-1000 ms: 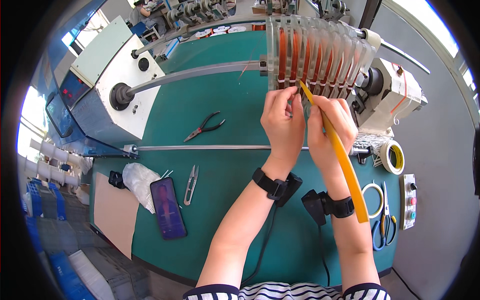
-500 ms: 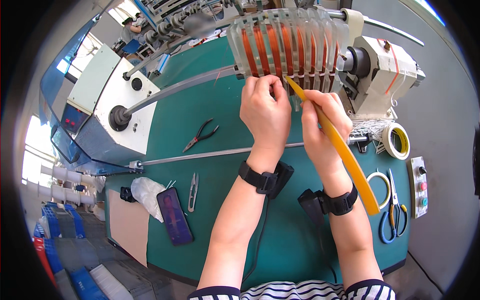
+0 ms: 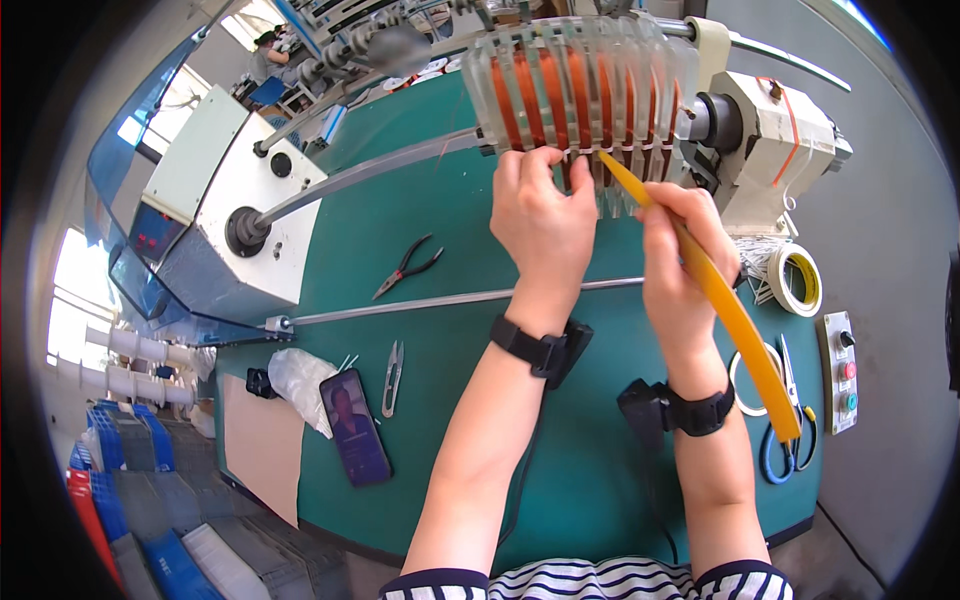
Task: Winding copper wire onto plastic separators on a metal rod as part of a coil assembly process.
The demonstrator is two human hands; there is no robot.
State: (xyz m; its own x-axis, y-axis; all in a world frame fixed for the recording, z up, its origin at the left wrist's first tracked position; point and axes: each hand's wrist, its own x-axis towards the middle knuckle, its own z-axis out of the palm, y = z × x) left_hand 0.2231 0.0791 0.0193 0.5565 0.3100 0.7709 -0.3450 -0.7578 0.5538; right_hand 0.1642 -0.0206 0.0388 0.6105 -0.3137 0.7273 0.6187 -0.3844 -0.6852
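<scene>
A clear plastic winding former (image 3: 482,95) carries several bands of copper-coloured wire (image 3: 552,95) side by side. White ties (image 3: 628,149) cross the bands along the lower front. My left hand (image 3: 543,215) is at that lower edge, fingers curled against the windings and thumb a little apart from the index finger; what they pinch is hidden. My right hand (image 3: 685,255) is closed round a long flat yellow strip tool (image 3: 735,310). The tool's pointed end touches or nearly touches the windings just right of my left thumb, while its broad end slants back over my right forearm.
Pliers (image 3: 408,267), snips (image 3: 393,380), a phone (image 3: 357,425) and a plastic bag (image 3: 300,388) lie left on the green table. Tape (image 3: 812,280), scissors (image 3: 778,455) and a button box (image 3: 840,375) sit right. A metal rod (image 3: 430,304) crosses before the former; a white machine (image 3: 215,190) stands left.
The yellow tool's tip has moved right along the windings, with my right hand following. My left hand has shifted slightly right, and its thumb has lifted away from the index finger.
</scene>
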